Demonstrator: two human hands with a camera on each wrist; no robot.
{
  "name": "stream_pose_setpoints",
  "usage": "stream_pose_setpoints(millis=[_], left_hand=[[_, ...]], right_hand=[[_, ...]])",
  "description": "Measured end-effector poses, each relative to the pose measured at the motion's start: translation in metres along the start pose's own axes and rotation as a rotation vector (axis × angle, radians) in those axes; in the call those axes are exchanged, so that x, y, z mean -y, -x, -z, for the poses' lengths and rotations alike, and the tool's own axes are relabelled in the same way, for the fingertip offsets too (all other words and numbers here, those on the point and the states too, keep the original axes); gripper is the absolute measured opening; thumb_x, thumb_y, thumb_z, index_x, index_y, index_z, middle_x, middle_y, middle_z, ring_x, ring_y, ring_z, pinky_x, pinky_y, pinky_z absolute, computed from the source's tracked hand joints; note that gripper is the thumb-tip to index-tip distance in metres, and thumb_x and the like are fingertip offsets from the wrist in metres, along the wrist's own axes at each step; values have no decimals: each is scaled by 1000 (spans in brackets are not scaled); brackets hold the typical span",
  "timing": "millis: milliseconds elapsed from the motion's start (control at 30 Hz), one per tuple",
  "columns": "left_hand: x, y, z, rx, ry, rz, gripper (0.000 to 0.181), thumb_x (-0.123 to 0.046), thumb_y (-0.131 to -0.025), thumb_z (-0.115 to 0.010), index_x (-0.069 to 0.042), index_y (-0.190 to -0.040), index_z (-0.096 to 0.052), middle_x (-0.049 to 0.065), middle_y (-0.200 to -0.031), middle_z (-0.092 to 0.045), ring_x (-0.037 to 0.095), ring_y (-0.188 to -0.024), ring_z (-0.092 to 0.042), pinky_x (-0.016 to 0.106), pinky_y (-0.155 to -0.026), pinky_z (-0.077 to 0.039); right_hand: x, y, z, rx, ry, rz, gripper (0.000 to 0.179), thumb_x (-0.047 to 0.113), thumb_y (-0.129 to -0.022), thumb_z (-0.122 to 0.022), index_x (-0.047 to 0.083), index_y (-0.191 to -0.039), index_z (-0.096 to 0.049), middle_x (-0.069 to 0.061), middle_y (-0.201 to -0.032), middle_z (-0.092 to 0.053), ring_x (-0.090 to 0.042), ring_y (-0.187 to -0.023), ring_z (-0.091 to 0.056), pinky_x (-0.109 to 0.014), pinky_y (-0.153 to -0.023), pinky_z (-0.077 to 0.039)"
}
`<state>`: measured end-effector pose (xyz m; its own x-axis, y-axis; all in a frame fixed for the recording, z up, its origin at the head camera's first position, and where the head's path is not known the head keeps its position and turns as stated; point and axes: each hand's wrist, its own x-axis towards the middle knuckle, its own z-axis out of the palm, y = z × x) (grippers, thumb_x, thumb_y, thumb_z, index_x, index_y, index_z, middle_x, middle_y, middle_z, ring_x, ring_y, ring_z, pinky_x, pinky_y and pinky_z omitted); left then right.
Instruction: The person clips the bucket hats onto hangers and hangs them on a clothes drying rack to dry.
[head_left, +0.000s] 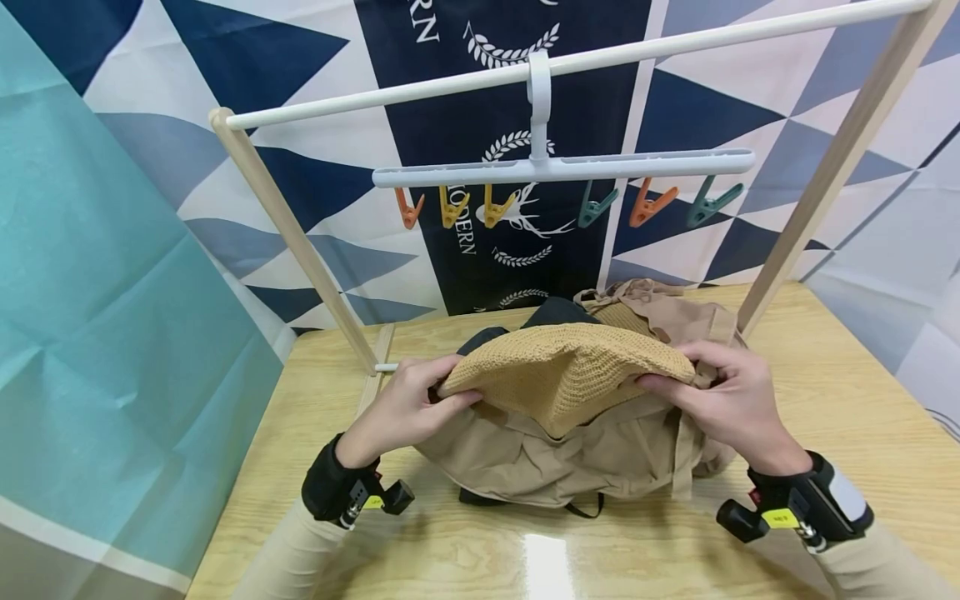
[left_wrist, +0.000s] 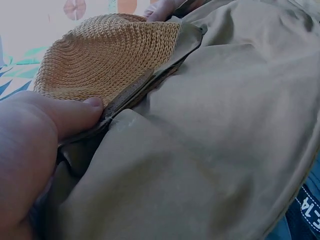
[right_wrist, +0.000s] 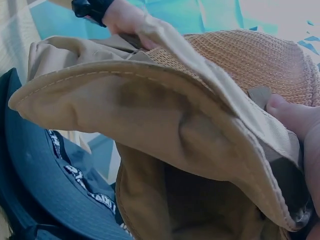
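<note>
Both hands hold a tan woven hat (head_left: 570,367) by its two sides, above a heap of hats. My left hand (head_left: 416,404) pinches the left edge, its thumb on the near side. At the right edge, my right hand (head_left: 723,400) pinches the hat, thumb toward me. Beige cloth (left_wrist: 215,110) spreads below and in front of the woven part, its stitched edge (right_wrist: 125,72) plain in the right wrist view. Lower down lies a navy hat (right_wrist: 60,175) with a white-lettered band. Most of the heap is hidden behind the woven hat.
A wooden frame with a white rod (head_left: 450,81) stands over the table (head_left: 300,467). From the rod hangs a pale hanger (head_left: 562,169) with several coloured clips (head_left: 495,208). Behind is a patterned cloth (head_left: 315,192); a teal sheet (head_left: 97,333) hangs at left.
</note>
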<state>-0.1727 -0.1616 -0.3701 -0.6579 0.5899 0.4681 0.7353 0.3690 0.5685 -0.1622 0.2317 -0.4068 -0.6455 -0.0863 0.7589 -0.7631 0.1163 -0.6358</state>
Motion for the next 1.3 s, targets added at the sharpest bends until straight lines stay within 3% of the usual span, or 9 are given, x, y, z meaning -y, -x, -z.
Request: stream_pose_setpoints(millis=[333,533,667,867,1033,1133,1300], left_hand=[[-1,0,3,2,-26,-22,17,0,-99,-83,0,-115,-79,14,-105,-85,7,-84,-69,25,-73,-56],[0,0,2,3,-18,-41,15,1,-98,-83,-1,-112,-79,12,-101,-85,4,-82,-67,24,-71,-54],[2,1,3,-9,-17,-41,18,2,-97,-83,-1,-114,-80,13,-103,-86,8,-86,-74,25,-75,-58],[7,5,4,-32,-7,-53,21,4,-97,-83,-1,-117,-81,13,-107,-87,16,-92,-81,27,-81,-62],[9,7,4,-41,10,-61,22,6,-98,-81,0,-119,-80,15,-109,-87,13,-92,-80,26,-80,-61],[10,8,4,-49,15,-55,22,6,-98,-80,0,-119,-80,15,-108,-86,8,-87,-73,24,-77,-58],[9,12,4,-53,22,-42,20,5,-98,-81,-1,-117,-79,14,-106,-86,3,-86,-67,22,-77,-56]], right_hand=[[-5,-2,-4,94,23,69,24,-6,-80,-97,1,-100,-85,11,-100,-86,3,-88,-74,-9,-81,-55],[-6,0,-6,97,46,52,28,-11,-76,-97,2,-98,-84,12,-98,-85,2,-89,-73,-9,-82,-55],[-1,0,-7,103,113,8,41,-20,-68,-94,5,-98,-83,17,-100,-83,5,-90,-72,-9,-82,-54],[5,-4,-5,163,191,-56,60,-24,-64,-93,2,-117,-79,26,-118,-78,8,-108,-71,-8,-93,-53],[9,-10,0,157,226,-64,70,-23,-64,-92,-5,-130,-75,28,-125,-75,7,-115,-69,-8,-98,-52],[13,-16,3,165,191,-63,71,-25,-68,-89,-8,-135,-72,24,-128,-76,7,-116,-71,-8,-98,-55],[13,-25,10,154,-41,-29,70,-30,-76,-80,-19,-142,-61,2,-130,-84,-5,-116,-81,-11,-91,-60]])
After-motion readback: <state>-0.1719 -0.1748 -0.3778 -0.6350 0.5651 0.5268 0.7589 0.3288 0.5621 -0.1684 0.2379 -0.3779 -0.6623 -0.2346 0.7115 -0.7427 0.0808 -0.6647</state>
